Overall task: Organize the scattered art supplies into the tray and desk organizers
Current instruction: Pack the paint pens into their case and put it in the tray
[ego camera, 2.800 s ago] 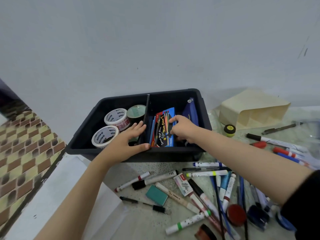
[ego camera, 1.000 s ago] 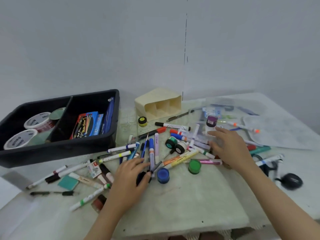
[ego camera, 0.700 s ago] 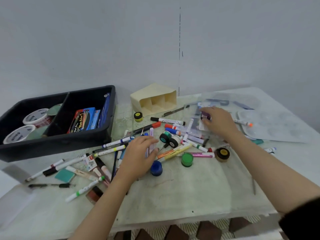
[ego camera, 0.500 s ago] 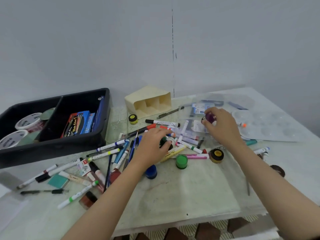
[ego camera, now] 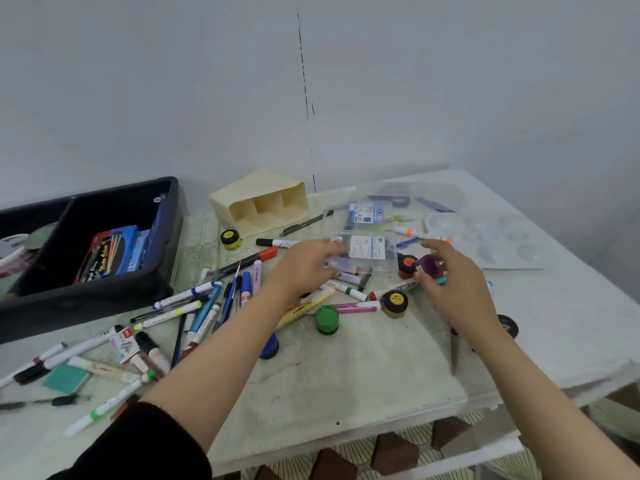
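Shifted off the markers (ego camera: 194,308), my left hand (ego camera: 304,268) is now curling its fingers round the left edge of the clear case (ego camera: 369,252), while my right hand (ego camera: 453,284) is pinching the purple paint pot (ego camera: 428,264) just beside it, near the cream organizer (ego camera: 263,202), well apart from the black tray (ego camera: 86,301).

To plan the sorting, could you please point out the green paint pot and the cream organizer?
green paint pot (ego camera: 326,317): head view, on its lid.
cream organizer (ego camera: 256,186): head view, on its upper wall.
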The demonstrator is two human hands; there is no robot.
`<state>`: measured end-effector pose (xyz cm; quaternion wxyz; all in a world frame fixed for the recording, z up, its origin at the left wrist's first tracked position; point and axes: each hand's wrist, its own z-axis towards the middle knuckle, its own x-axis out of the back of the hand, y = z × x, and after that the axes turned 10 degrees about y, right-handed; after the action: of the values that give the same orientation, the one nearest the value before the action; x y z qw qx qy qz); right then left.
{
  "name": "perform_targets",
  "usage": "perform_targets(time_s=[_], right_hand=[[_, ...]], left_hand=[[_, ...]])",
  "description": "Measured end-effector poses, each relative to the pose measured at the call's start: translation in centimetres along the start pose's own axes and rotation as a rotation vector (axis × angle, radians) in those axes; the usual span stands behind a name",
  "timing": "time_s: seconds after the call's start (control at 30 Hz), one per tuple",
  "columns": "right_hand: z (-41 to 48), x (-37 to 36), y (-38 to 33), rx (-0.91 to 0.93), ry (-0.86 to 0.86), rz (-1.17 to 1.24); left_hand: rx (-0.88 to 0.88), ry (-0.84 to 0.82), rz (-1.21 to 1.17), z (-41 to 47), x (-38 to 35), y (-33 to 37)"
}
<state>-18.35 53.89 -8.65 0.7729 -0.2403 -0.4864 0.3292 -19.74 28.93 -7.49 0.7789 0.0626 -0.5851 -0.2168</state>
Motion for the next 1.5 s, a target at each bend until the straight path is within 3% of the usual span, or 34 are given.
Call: perform_targets(time_s=[0.2,0.33,0.53,0.83,1.03,1.27,1.5], right_hand=[[0.4,-0.3,0.1,0.048,-0.043,-0.117],[0.9,-1.0,-1.5,0.219,0.015,-0.096],[2.4,-2.5,-5.5,0.548,-0.122,-0.071],[3.9,-2.9,-6.3,0.619,-0.099,-0.042],[5.1,-3.0,-5.7,0.425,0.111,0.177],[4.9,-0.9,-6.7,-0.012,0.302,0.655],[2.0,2.0,-6.9,-0.398,0.143,0.987]], left_hand=[[-0.067,0.181,-0.081,-1.3,0.9,-0.7],[-0.058,0.325,-0.178,-1.8,2.0,-0.7],[0.089,0.378,-0.338,-2.0,2.8,-0.5],[0.163,0.461,-0.408,-2.3,3.9,-0.6],[0.296,0.524,-0.477,-3.1,3.9,-0.8],[0.378,0.531,-0.53,-4.5,3.7,-1.1],[0.454,0.531,-0.713,-5.8,5.4,-0.7]])
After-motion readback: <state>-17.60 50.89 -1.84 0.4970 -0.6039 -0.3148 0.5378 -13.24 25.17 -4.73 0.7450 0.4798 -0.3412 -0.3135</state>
